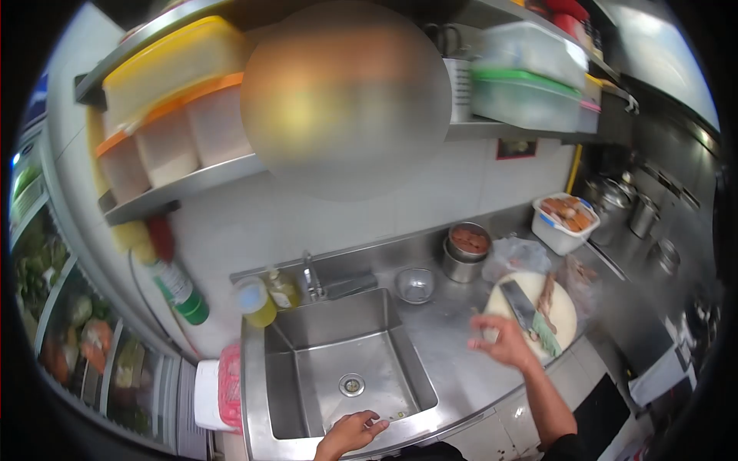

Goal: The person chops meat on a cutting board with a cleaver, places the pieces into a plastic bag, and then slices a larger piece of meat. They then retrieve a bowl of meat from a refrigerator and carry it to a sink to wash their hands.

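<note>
My right hand (503, 342) hovers over the left edge of a round cream cutting board (567, 301), its fingers loosely bent and apart with nothing visible in them. On the board lie a cleaver (519, 303) with a broad dark blade, a long strip of meat (546, 294) and a crumpled green cloth-like piece (546, 338). My left hand (352, 432) is at the front rim of the steel sink (350, 349), fingers loosely extended, holding nothing. A few small scraps lie in the sink near that hand.
Behind the board are a clear plastic bag (516, 257), stacked metal pots (463, 269) with reddish food, and a white tub (565, 230). A metal bowl (415, 286) stands beside the sink. The faucet (312, 276) and a yellow-liquid container (256, 303) are behind it. Overhead, shelves hold plastic boxes (526, 100).
</note>
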Tool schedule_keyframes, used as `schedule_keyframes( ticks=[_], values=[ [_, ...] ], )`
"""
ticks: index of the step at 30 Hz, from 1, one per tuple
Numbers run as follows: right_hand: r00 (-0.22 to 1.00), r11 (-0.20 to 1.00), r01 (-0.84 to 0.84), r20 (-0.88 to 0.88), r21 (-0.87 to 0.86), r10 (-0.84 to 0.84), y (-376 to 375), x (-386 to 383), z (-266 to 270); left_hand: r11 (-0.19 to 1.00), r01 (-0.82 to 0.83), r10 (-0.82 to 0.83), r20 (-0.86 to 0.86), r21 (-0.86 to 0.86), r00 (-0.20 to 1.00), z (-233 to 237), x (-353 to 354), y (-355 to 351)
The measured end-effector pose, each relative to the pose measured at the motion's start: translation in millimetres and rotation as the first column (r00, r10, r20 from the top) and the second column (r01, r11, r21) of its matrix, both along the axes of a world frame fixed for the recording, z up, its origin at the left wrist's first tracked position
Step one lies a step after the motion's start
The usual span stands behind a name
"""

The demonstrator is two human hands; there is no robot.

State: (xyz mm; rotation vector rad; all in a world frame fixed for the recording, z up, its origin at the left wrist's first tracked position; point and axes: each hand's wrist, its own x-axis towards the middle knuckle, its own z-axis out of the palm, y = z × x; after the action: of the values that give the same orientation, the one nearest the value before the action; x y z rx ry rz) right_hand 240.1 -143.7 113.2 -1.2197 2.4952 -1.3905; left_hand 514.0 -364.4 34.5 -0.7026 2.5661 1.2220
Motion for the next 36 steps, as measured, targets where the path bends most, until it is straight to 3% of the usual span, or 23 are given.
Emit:
schedule_keyframes(
  ticks=[1,3,7,10,12,14,16,17,19,21,24,25,27,31,33,36],
  values=[
    [0.998,0.998,-0.024,-0.056,-0.060,0.020,-16,0,38,1.000,0.015,-0.015,-0.002,0.007,1.000,2,2,0],
    [0.939,0.980,-0.127,-0.337,-0.155,0.069,-45,-6,85,1.000,0.004,-0.004,-0.016,0.012,1.000,4,11,1],
    [0.918,0.935,-0.223,-0.381,-0.274,0.107,-90,22,148,0.996,-0.070,0.072,-0.037,0.057,0.997,4,32,5],
    [0.772,0.912,-0.397,-0.575,-0.104,0.270,-95,43,151,0.994,-0.065,0.062,0.031,0.091,0.998,-11,33,13],
    [0.765,0.878,-0.466,-0.548,-0.107,0.340,-89,56,130,0.997,-0.042,0.044,-0.019,0.071,0.999,-22,26,24],
    [0.807,0.879,-0.464,-0.462,-0.110,0.368,-71,69,92,0.993,0.095,-0.095,0.003,0.067,0.995,-13,10,38],
    [0.889,0.899,-0.410,-0.290,-0.156,0.355,-44,84,40,0.965,0.237,-0.227,-0.095,0.112,0.969,-11,-6,53],
    [0.949,0.952,-0.289,-0.161,-0.101,0.271,-26,94,12,0.931,0.340,-0.327,-0.112,0.129,0.938,-15,-13,58],
    [1.000,0.998,-0.001,0.007,0.064,0.001,13,125,-37,0.854,0.501,-0.501,-0.044,0.139,0.865,-10,-26,69],
    [0.957,0.940,0.246,0.097,0.237,-0.275,53,167,-86,0.751,0.649,-0.657,0.046,0.119,0.752,-16,-34,77],
    [0.785,0.788,0.366,0.290,0.494,-0.547,100,244,-128,0.592,0.794,-0.805,0.070,0.141,0.588,-18,-40,86],
    [0.717,0.744,0.443,0.302,0.500,-0.629,107,268,-131,0.502,0.851,-0.865,0.079,0.153,0.496,-22,-42,90],
    [0.583,0.644,0.427,0.351,0.635,-0.733,116,314,-133,0.416,0.895,-0.909,0.042,0.158,0.415,-33,-46,99],
    [0.296,0.487,0.710,0.412,0.509,-0.862,107,388,-150,0.162,0.983,-0.986,-0.017,0.086,0.164,-34,-47,135],
    [0.278,0.369,0.849,0.274,0.379,-0.921,96,424,-160,0.031,0.999,-0.995,-0.097,0.044,0.035,-28,-38,156],
    [0.131,0.298,0.851,0.375,0.432,-0.918,91,484,-161,-0.140,0.987,-0.988,-0.075,0.073,-0.135,-14,-8,195]
  ],
)
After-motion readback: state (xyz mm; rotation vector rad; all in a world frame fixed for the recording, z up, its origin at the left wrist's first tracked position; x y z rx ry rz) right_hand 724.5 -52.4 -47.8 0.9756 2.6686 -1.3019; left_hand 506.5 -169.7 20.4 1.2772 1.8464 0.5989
